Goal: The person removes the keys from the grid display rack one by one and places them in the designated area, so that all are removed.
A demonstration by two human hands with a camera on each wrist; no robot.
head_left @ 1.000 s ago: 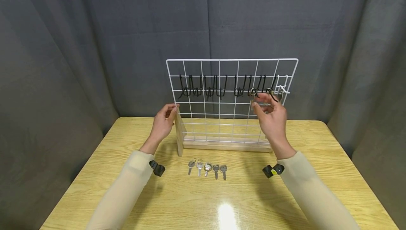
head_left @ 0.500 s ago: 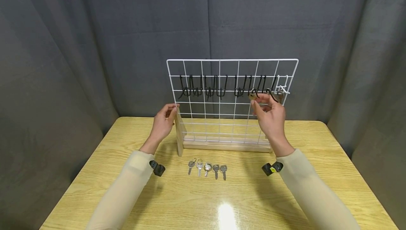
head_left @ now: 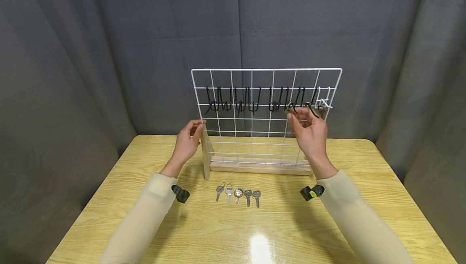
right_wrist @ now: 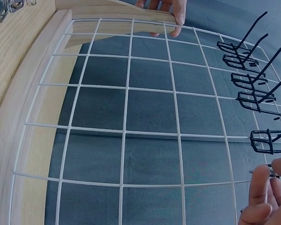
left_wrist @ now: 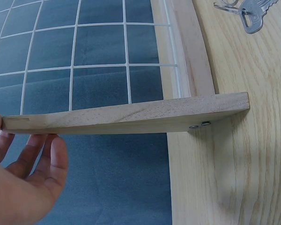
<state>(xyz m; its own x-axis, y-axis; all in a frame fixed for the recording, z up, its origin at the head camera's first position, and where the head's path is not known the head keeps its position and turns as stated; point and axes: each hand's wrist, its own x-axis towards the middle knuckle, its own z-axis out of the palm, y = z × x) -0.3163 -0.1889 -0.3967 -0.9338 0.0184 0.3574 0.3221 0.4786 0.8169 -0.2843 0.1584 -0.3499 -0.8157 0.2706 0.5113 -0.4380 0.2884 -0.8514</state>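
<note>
My left hand (head_left: 186,140) pinches the top end of the rack's wooden side post (left_wrist: 126,115), thumb on one side and fingers on the other. My right hand (head_left: 311,134) is raised at the right part of the white wire grid (head_left: 252,130). Its thumb and forefinger pinch a small key (head_left: 289,109) right at the curved end of a black hook (head_left: 292,105). The key is mostly covered by the fingers; in the right wrist view only a bit of metal shows between them. Another key (head_left: 321,111) hangs below the white hook (head_left: 323,102) behind this hand.
Several keys with rings (head_left: 238,192) lie in a row on the wooden table (head_left: 204,231), in front of the rack's wooden base bar (head_left: 260,167). More black hooks (head_left: 253,104) stick out from the grid towards me. A grey curtain (head_left: 164,45) stands behind.
The key at my right fingertips has turned, its brassy head showing half a second ago and now mostly covered. My right hand has shifted slightly left; the left hand keeps still.
</note>
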